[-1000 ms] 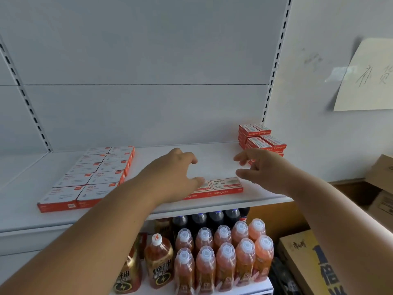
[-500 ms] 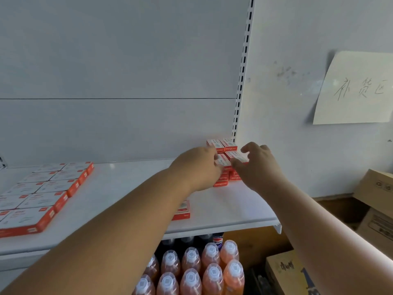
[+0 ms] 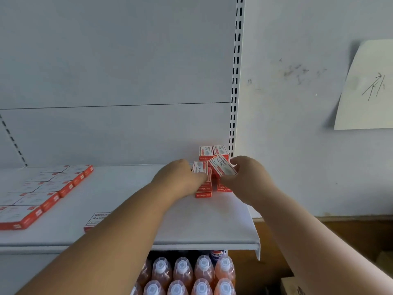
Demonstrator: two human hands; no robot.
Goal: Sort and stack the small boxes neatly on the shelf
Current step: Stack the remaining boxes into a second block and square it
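Note:
A pile of small red and white boxes stands at the back right corner of the white shelf. My right hand grips one small box, tilted above the pile. My left hand is closed on the left side of the pile, fingers on a box in the front stack. A flat box lies near the shelf's front, partly hidden by my left forearm. Flat red and white boxes lie in neat rows at the far left.
A slotted upright ends the shelf on the right, next to a wall with a taped paper note. Orange drink bottles fill the shelf below. A cardboard box sits on the floor at lower right.
Both hands left the flat box at the shelf's front and reached the pile at the back right. My right hand has lifted one small box, now tilted. The view shifted right.

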